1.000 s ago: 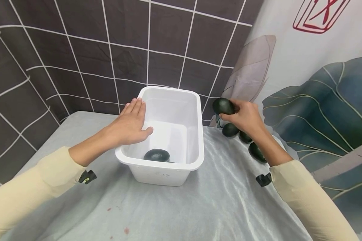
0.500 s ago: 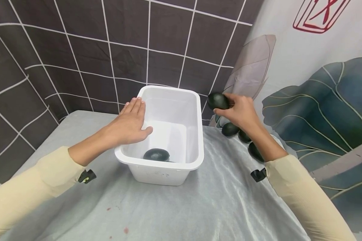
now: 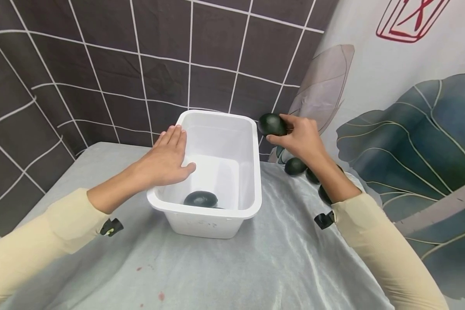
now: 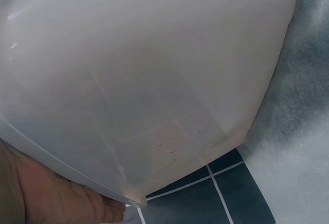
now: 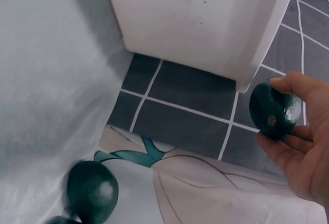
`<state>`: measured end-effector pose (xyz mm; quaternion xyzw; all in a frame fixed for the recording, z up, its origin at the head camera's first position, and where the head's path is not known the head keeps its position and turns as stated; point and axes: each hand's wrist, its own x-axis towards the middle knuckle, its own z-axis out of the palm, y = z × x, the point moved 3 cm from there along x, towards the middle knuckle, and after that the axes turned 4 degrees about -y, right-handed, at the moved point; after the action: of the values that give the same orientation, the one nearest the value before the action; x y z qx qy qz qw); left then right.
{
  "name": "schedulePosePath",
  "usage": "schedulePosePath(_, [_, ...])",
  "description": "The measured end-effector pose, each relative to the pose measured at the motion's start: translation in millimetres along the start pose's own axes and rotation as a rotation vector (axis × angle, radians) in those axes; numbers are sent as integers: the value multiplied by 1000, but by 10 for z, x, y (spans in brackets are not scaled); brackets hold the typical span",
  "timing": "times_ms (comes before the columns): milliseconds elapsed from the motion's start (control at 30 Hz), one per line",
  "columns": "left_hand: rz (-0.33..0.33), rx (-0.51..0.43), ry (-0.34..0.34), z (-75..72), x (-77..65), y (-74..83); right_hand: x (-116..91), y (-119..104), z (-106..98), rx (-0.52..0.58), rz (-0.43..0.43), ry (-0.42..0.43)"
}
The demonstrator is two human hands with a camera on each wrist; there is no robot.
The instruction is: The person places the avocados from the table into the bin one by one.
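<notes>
A dark green avocado [image 3: 271, 125] is pinched between the thumb and fingers of my right hand [image 3: 303, 138], in the air by the right far corner of a white plastic tub [image 3: 205, 224]. In the right wrist view the held avocado [image 5: 271, 112] shows a small pale stem scar. My left hand [image 3: 164, 160] rests on the tub's left rim with its fingers straight. Inside the tub, near its front wall, lies another avocado [image 3: 200, 199]; a dark edge beside it is mostly hidden.
Several more avocados [image 3: 295, 166] lie on the grey cloth [image 3: 279, 258] to the tub's right, partly hidden under my right forearm. Behind the tub hangs a dark curtain with white grid lines [image 3: 213, 51]. A pale patterned cloth [image 3: 403, 142] hangs at the right.
My right hand has moved left and slightly up with the avocado, toward the tub. The left hand and the tub have stayed in place.
</notes>
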<state>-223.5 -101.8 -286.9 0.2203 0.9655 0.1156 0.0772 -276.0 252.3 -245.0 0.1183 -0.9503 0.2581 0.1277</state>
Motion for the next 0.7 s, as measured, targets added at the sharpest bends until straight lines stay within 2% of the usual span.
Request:
schedulePosePath(433, [-3,-2,-5,5,0,1,82,-124,38,4,1,-9])
schedulePosePath(700, [-2,-4,1,5,5,-2,124,-184,74,1,0,-45])
